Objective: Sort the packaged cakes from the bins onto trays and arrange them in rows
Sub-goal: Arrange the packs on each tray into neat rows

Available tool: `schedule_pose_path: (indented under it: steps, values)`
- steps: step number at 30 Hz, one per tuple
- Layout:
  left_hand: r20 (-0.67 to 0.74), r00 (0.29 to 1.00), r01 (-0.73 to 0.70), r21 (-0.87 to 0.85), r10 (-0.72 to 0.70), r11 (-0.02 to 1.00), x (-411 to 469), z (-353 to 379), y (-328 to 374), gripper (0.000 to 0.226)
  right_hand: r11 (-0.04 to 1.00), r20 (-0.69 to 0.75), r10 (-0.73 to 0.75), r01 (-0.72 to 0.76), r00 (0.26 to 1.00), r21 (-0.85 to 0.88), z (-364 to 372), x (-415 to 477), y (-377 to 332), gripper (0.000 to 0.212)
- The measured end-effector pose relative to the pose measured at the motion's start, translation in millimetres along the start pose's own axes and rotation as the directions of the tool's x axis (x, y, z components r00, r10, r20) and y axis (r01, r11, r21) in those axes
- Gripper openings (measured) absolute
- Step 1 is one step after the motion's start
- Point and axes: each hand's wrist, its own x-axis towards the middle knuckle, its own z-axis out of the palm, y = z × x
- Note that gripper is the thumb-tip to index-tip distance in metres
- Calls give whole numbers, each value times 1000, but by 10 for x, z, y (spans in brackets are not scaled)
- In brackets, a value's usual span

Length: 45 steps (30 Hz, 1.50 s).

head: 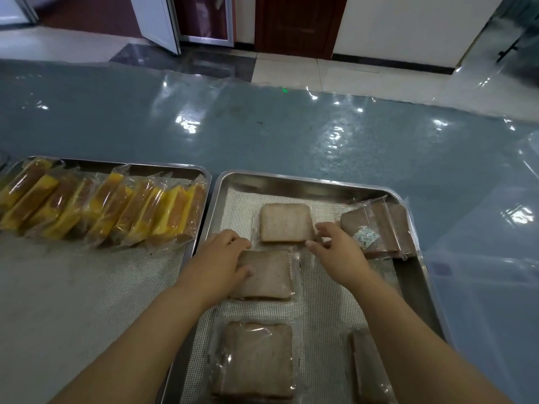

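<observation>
A steel tray with a mesh liner holds brown square cakes in clear wrappers. My left hand lies on the left side of the middle cake, fingers curled over its edge. My right hand touches the right edge of the far cake with spread fingers. A third cake lies nearest me. A small stack of brown cakes leans on the tray's right rim. Another brown cake lies at the bottom right, partly under my right arm.
A second steel tray on the left carries a row of several yellow and brown cake slices in wrappers. Both trays sit on a blue table covered in shiny plastic film. Tiled floor and doors lie beyond.
</observation>
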Motion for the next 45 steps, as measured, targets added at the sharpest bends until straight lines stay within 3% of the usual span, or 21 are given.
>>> schedule_pose_path:
  steps: [4,9,14,18,20,22,24,26,27,29,31,34,37,39,41,43,45]
  values:
    - [138,990,-14,42,8,999,17,-52,-4,56,999,-27,-18,20,999,50,54,90,-71,35]
    - [269,963,-23,111,-8,994,-87,-106,14,97,984,23,-66,61,998,166,205,189,-178,33]
    - [250,968,-62,106,34,992,-99,-103,-13,93,982,113,-83,63,990,177,206,179,-165,32]
    - [270,962,-65,72,43,995,-99,-103,-32,91,988,90,-59,46,994,145,66,53,-68,32]
    - [279,960,-63,75,39,995,-103,-111,-21,91,994,18,-82,81,996,71,-19,-14,3,29]
    - [284,959,-49,73,27,996,-108,-109,1,90,984,-147,-176,171,973,-48,-112,-119,65,24]
    - [264,965,-6,36,-3,999,-105,-95,34,83,948,-369,-303,239,879,-211,-213,-203,170,21]
    - [195,980,31,-14,-27,999,-84,-79,91,71,938,-546,-284,112,788,-328,-321,-264,281,29]
    - [160,987,28,-12,-26,1000,-65,-68,129,65,934,-585,-227,4,778,-358,-376,-279,339,36]
    - [124,992,0,20,-3,1000,-12,-39,226,57,895,-559,-69,-196,826,-400,-477,-288,409,50]
    - [126,992,-25,3,24,1000,39,7,332,56,858,-480,54,-286,876,-426,-537,-290,438,55]
    - [127,989,-76,-41,81,996,103,69,473,72,933,-470,0,-170,883,-318,-567,-289,450,41]
    - [69,991,-111,-80,117,991,156,132,591,55,990,-492,-124,73,862,-122,-614,-354,424,18]
    - [17,992,-124,-113,127,986,179,188,652,47,958,-463,-287,258,839,-126,-652,-424,403,15]
    - [-19,993,-117,-163,116,980,193,243,685,55,893,-419,-447,422,790,-158,-660,-526,381,12]
    - [-29,995,-96,-234,92,967,183,280,707,69,860,-369,-503,496,781,-122,-669,-648,386,10]
    - [3,996,-81,-286,85,955,148,292,738,81,886,-345,-425,463,837,30,-703,-793,395,14]
